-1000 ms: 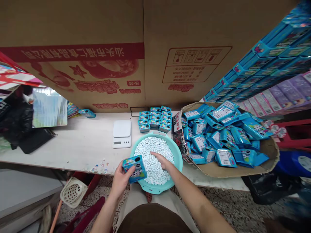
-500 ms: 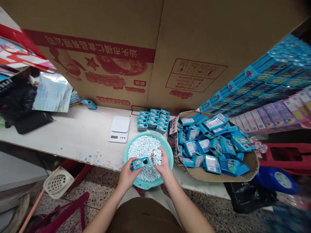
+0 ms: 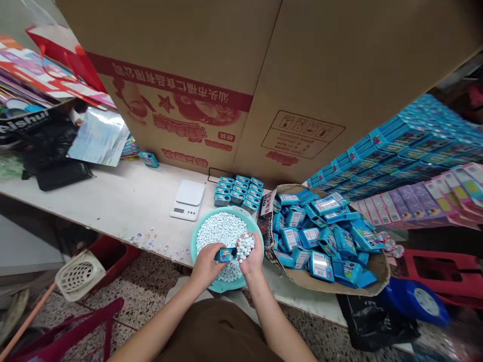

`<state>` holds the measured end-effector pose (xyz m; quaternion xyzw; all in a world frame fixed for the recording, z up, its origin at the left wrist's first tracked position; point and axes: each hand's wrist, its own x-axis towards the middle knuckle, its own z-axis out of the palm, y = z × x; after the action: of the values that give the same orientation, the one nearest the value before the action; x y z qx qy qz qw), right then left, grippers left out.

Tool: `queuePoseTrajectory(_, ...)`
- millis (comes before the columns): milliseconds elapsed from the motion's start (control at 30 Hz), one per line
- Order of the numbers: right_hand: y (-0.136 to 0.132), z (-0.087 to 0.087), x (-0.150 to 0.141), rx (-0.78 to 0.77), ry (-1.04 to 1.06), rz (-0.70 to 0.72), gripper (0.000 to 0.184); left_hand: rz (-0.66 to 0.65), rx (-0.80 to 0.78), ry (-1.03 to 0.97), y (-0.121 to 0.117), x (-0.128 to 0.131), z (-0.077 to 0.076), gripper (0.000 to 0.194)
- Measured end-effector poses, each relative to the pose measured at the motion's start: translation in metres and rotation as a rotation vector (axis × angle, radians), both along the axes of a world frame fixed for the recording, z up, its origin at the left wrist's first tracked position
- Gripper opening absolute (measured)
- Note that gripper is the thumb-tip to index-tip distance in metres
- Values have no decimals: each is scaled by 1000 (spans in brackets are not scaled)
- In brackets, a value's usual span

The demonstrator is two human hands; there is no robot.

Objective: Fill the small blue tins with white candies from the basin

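Lower centre: left hand [image 3: 206, 267], fingers gripping blue box [image 3: 226, 255], fill unclear; right hand [image 3: 255, 259], fingers cupping white pellets [image 3: 244, 246] alongside. Basin [image 3: 228, 287] below well stocked. Centre: stacked boxes [image 3: 238, 193]. Right: loose boxes [image 3: 320, 234] heaped in carton [image 3: 382, 279].

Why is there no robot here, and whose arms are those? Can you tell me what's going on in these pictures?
Those are a person's own bare arms. A camera worn on the head looks down, so every picture shows about what the wearer faces.

The left hand holds a small blue box. The right hand cups a heap of little white pieces beside it. Below them is a pale green basin holding many more pieces.

On the white table are a white scale, a group of blue boxes and a cardboard tray piled with more boxes.
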<state>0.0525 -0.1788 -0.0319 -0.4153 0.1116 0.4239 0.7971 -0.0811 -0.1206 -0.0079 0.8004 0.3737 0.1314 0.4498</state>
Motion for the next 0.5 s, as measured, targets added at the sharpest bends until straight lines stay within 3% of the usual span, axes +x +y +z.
queuePoseTrajectory(200, 3, 7, 0, -79, -21, 4, 31, 64, -86, -11, -5, -3, 1, 35)
queuePoseTrajectory(500, 9, 24, -1, 0, -7, 16, 35, 142, -201, -66, -6, -1, 6, 33)
